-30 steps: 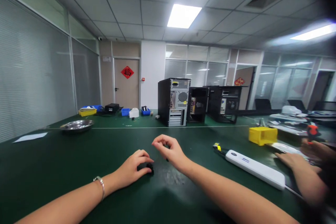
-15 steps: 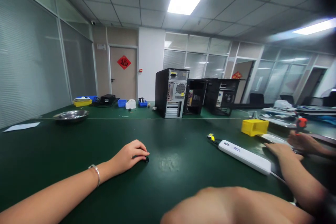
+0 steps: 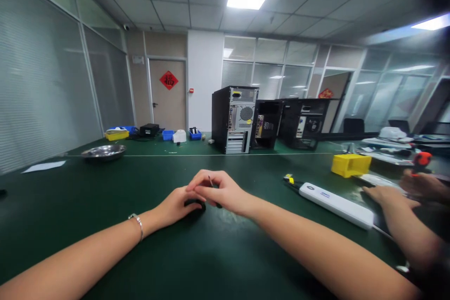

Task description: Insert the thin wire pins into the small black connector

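Note:
My left hand (image 3: 181, 204) rests on the green table with thumb and fingers closed around a small black part (image 3: 201, 206), mostly hidden by the fingers. Over it comes my right hand (image 3: 220, 190), its fingertips touching the left fingers. Pinched in the right hand is a thin dark stick-like tool (image 3: 210, 181); one end pokes up between the fingers and its exact kind is hidden. A silver bracelet circles the left wrist.
At right, another person's hands (image 3: 390, 197) work, one holding a red-and-black screwdriver (image 3: 423, 161). A white power strip (image 3: 335, 205) and yellow bin (image 3: 346, 166) lie nearer. Computer cases (image 3: 242, 119) stand behind; a metal dish (image 3: 104, 151) sits left.
My right hand has swung in from the lower right to meet the left hand, and the thin tool now shows in it. My left hand stays around the black part. The view has shifted slightly.

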{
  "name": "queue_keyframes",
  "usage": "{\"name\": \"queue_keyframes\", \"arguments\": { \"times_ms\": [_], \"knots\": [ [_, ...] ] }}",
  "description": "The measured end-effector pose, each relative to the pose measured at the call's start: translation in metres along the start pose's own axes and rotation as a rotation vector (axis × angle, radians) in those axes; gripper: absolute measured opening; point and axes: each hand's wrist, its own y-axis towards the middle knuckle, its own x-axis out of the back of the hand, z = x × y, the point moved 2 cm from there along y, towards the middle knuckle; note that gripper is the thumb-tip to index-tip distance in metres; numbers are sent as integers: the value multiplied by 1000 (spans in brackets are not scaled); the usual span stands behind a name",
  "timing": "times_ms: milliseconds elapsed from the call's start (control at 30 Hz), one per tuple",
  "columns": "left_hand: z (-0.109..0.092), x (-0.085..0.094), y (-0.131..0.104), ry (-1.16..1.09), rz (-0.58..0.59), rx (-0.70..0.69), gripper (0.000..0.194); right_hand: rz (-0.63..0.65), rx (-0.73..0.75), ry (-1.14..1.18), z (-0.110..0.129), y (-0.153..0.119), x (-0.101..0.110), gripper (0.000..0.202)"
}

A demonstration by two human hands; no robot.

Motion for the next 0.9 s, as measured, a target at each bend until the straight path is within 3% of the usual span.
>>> {"name": "queue_keyframes", "arguments": {
  "times_ms": [67,133,233,433,567,667,900],
  "knots": [
    [1,1,1,-33,9,18,19,-66,-125,-128,-37,2,14,19],
    [3,2,2,-87,18,59,20,-51,-193,-192,-64,2,28,18],
    [4,2,3,-166,20,136,25,3,-219,-231,-83,2,39,16],
    [1,1,2,-201,18,116,20,18,-109,-351,-91,2,32,10],
    [0,1,1,-227,-36,109,30,10,-85,-437,-94,3,30,9],
    [0,2,2,-101,-42,119,35,8,-57,-505,-92,2,29,8],
    [-6,3,1,87,-38,94,28,74,50,-696,-82,-2,24,13]
  ]
}}
